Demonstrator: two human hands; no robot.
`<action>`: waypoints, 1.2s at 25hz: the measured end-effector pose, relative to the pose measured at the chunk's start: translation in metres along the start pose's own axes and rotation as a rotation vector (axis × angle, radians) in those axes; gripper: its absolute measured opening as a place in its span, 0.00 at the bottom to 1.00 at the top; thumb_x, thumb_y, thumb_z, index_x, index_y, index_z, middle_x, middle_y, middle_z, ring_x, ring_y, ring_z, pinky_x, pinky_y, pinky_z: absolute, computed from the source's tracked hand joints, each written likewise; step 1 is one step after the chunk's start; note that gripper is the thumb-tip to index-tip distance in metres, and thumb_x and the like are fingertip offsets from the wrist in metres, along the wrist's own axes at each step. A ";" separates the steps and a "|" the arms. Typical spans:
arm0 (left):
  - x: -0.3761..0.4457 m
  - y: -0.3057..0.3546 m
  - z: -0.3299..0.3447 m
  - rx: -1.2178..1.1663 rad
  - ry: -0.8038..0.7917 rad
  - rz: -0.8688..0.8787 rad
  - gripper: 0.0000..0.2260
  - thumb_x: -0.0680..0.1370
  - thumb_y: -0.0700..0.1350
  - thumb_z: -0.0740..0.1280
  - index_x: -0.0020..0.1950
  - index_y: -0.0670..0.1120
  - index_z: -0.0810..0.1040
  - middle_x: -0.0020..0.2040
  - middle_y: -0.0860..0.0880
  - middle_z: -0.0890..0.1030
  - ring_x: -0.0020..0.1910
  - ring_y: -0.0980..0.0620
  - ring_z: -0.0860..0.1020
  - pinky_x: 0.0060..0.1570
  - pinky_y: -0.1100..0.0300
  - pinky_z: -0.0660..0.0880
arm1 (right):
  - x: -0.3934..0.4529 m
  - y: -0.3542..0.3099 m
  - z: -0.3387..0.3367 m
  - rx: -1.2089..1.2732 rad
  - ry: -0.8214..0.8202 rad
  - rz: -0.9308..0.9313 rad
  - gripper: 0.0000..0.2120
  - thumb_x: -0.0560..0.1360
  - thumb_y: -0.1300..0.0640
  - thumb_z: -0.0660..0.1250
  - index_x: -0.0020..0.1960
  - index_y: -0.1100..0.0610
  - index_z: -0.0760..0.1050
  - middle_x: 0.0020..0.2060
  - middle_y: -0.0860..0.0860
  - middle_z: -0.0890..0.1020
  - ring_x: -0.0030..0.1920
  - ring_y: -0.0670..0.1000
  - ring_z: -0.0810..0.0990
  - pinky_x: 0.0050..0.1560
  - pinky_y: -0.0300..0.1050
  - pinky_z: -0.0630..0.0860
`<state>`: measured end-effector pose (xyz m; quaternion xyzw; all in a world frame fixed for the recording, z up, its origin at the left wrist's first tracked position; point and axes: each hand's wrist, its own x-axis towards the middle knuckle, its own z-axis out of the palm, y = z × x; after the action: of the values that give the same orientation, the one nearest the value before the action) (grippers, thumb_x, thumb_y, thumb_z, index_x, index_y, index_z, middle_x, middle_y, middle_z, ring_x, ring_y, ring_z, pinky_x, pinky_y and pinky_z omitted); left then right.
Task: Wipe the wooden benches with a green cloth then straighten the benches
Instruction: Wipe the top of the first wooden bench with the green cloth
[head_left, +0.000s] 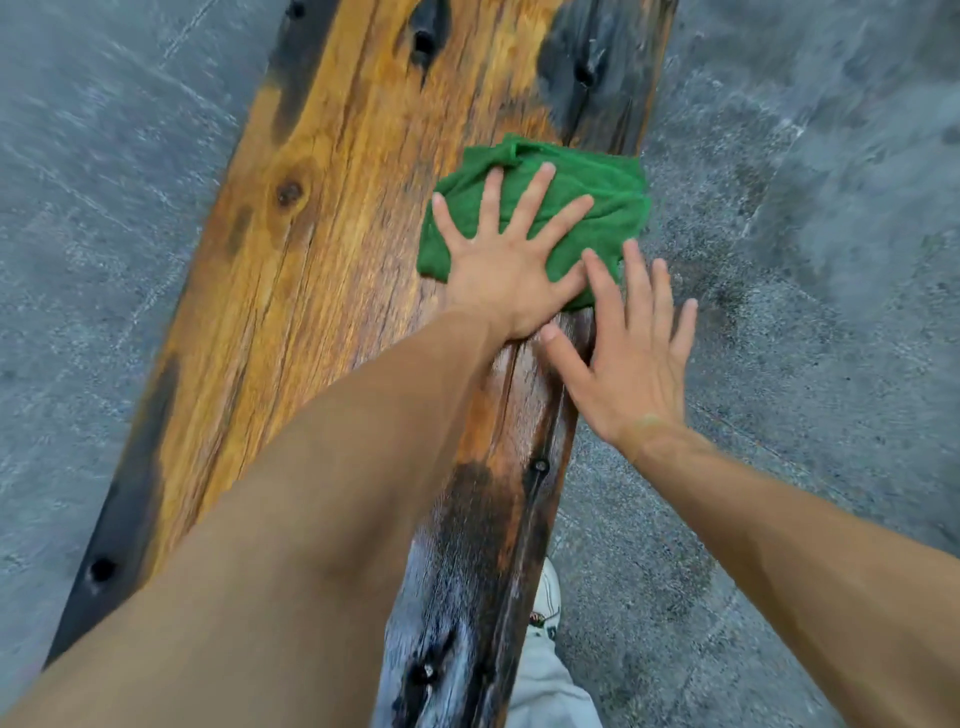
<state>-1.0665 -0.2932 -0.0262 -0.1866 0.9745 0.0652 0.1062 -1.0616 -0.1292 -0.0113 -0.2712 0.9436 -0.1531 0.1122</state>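
We press our left hand flat on the green cloth, fingers straight and spread wide apart, the palm half on the cloth and half on the wood. The cloth lies bunched at the right edge of the wooden bench, our worktop, about midway along the visible part, its right side reaching the bench's edge. The bench's long axis runs from lower left near us up and slightly rightward away from us, its grain following the same line, with dark scorched patches and bolt holes along both edges. Our right hand is beside the left, fingers straight and slightly apart, holding nothing, its fingertips near the cloth's near corner over the bench's right edge. The grey concrete floor lies on both sides.
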 end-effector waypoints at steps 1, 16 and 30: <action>-0.001 -0.022 0.000 -0.005 0.018 -0.029 0.30 0.78 0.72 0.43 0.79 0.69 0.45 0.83 0.57 0.41 0.81 0.41 0.40 0.68 0.21 0.39 | 0.003 -0.007 0.003 -0.023 -0.013 -0.045 0.35 0.76 0.33 0.54 0.80 0.43 0.51 0.81 0.48 0.47 0.80 0.55 0.43 0.76 0.66 0.40; 0.078 -0.145 -0.031 -0.216 0.072 -0.705 0.30 0.78 0.69 0.46 0.80 0.67 0.44 0.83 0.52 0.40 0.81 0.38 0.39 0.66 0.20 0.38 | 0.050 -0.041 0.031 -0.212 -0.034 -0.271 0.34 0.75 0.31 0.54 0.77 0.44 0.61 0.79 0.53 0.60 0.79 0.61 0.55 0.75 0.68 0.50; 0.046 -0.167 -0.031 0.025 -0.052 -0.009 0.28 0.75 0.69 0.42 0.76 0.74 0.43 0.82 0.59 0.41 0.81 0.43 0.42 0.72 0.26 0.43 | 0.052 -0.041 0.027 -0.231 -0.026 -0.281 0.35 0.72 0.33 0.59 0.76 0.47 0.66 0.77 0.50 0.65 0.76 0.61 0.62 0.73 0.70 0.55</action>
<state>-1.0509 -0.4687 -0.0211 -0.1880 0.9713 0.0573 0.1340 -1.0774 -0.1969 -0.0290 -0.4134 0.9062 -0.0542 0.0700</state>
